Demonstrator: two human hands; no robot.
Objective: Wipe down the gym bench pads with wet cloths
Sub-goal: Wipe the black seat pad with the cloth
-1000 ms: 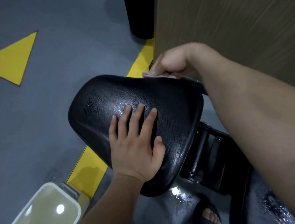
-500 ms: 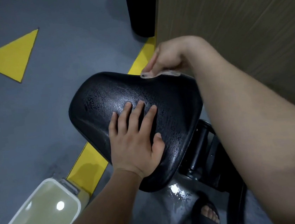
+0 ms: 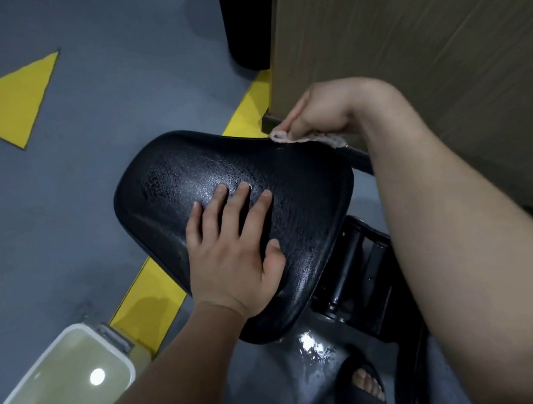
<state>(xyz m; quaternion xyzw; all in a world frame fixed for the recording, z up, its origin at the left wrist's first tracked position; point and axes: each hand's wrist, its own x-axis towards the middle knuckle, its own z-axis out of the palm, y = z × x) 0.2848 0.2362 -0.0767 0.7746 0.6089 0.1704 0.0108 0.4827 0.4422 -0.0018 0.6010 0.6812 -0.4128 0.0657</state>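
Observation:
The black bench seat pad (image 3: 301,198) fills the middle of the view, its textured surface glistening wet. My left hand (image 3: 234,252) lies flat on the pad's near half, fingers spread, holding nothing. My right hand (image 3: 321,112) grips a small pale cloth (image 3: 284,136) and presses it on the pad's far edge, close to the wooden panel. Only the cloth's rim shows under the fingers.
A wooden panel (image 3: 422,34) stands just right of the pad. A black bin (image 3: 244,21) is behind. A water-filled plastic tub (image 3: 57,391) sits on the grey floor at lower left. My sandalled foot (image 3: 362,387) is beside wet floor, below the black seat bracket (image 3: 363,277).
My right hand slid the cloth a little to and fro along the pad's far edge. The left hand stayed flat on the pad.

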